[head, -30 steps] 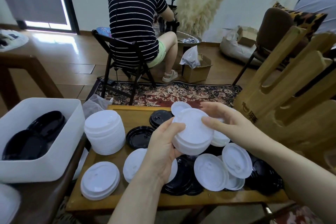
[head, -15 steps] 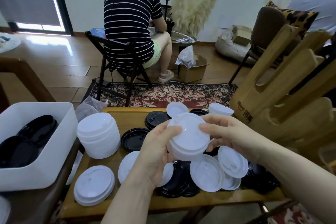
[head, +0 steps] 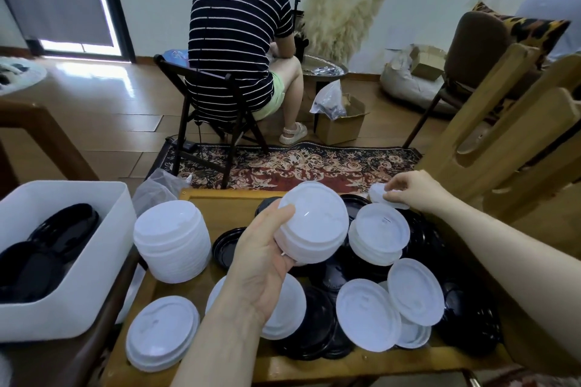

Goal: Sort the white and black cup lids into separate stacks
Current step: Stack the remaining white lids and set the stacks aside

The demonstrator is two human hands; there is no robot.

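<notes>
Left hand (head: 264, 264) grips stack of white round plastic lids (head: 312, 226) above wooden surface (head: 220, 207); right hand (head: 415, 192) pinches small white lid (head: 379, 193)

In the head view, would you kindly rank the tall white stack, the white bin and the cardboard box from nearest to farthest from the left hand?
From the left hand, which holds a small stack of white lids:
1. Tall white stack, just to its left on the table.
2. White bin, farther left, off the table's edge, with black lids inside.
3. Cardboard box, far back on the floor beyond the rug.
</notes>
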